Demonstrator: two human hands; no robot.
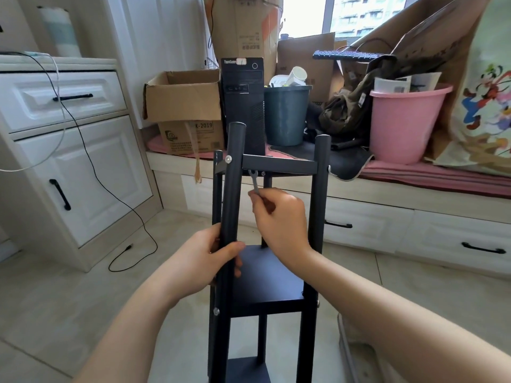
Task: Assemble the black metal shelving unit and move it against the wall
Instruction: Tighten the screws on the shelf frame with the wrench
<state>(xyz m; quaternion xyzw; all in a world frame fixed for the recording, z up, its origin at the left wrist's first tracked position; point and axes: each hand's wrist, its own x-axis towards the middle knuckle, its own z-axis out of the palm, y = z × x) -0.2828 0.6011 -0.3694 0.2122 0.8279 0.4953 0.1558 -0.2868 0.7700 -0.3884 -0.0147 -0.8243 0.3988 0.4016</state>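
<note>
My shelving unit (265, 275) is matt black painted metal with shiny silver bolts (228, 159); behind it, brown cardboard boxes (182, 98) and a smooth pink plastic bucket (401, 120).

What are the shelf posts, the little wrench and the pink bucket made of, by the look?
Shelf posts: likely painted or powder-coated metal tube; matte black, round, even sheen. Wrench: bare stamped steel by the look; thin, flat, silver-grey, pinched in the right hand. Pink bucket: moulded plastic; uniform colour, soft gloss, rolled rim. The left hand grips one post.
</note>
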